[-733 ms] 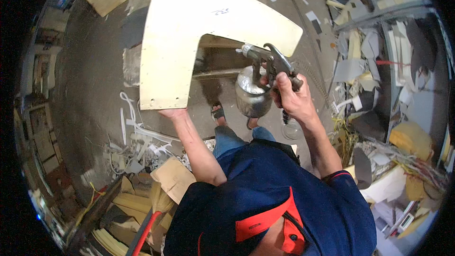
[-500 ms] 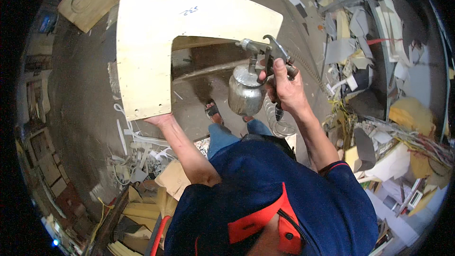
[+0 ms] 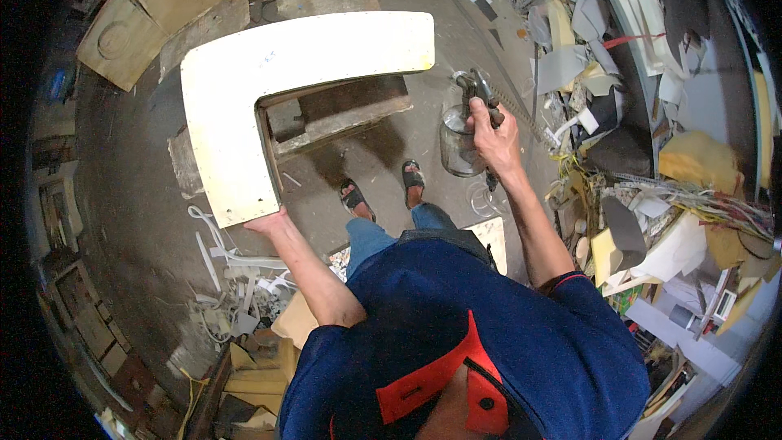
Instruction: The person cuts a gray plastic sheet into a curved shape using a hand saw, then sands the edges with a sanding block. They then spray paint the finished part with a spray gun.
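Note:
My left hand (image 3: 267,222) grips the lower end of a large cream L-shaped panel (image 3: 244,90) and holds it up flat in front of me. Its long arm reaches right, above a rough wooden stand (image 3: 342,110). My right hand (image 3: 493,132) is closed on the handle of a metal spray gun (image 3: 474,91), whose round metal cup (image 3: 459,143) hangs below. The gun sits just right of the panel's far end, apart from it. My sandalled feet (image 3: 383,187) stand on the grey floor below.
A heap of foam, card and board offcuts (image 3: 652,138) fills the right side. White strips and scraps (image 3: 236,277) lie on the floor at lower left, beside brown card pieces (image 3: 252,358). Wooden boards (image 3: 147,16) lie at the upper left.
The panel has swung left and flatter, so its long arm points right. The spray gun has moved right, off the panel's edge, and my right hand went with it.

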Demonstrator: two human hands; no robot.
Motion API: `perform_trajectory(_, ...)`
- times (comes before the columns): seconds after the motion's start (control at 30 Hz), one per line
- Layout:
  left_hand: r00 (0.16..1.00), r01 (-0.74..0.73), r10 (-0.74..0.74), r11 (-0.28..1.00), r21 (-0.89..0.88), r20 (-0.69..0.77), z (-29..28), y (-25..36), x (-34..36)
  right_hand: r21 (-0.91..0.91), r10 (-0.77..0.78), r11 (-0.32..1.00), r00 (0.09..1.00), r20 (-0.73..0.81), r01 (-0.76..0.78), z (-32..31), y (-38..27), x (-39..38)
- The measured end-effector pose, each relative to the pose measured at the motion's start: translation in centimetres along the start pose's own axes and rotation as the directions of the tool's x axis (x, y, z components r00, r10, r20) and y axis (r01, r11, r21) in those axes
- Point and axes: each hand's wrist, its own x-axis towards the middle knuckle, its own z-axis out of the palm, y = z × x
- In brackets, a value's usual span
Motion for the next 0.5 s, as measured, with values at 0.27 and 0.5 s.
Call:
perform_trajectory(0.27,0.987,0.094,-0.111,0.985,-0.144,-0.12,-2.2,-1.5,1.3,0.071,0.067,0.994,0.961,0.268,-0.089,-0.4,-3.0,-0.9)
perform_trajectory(0.5,0.899,0.36,-0.384,0.922,-0.144,-0.211,-5.0,0.5,1.8,0.1,-0.266,0.964,0.862,0.431,0.247,4.5,-7.6,-2.7)
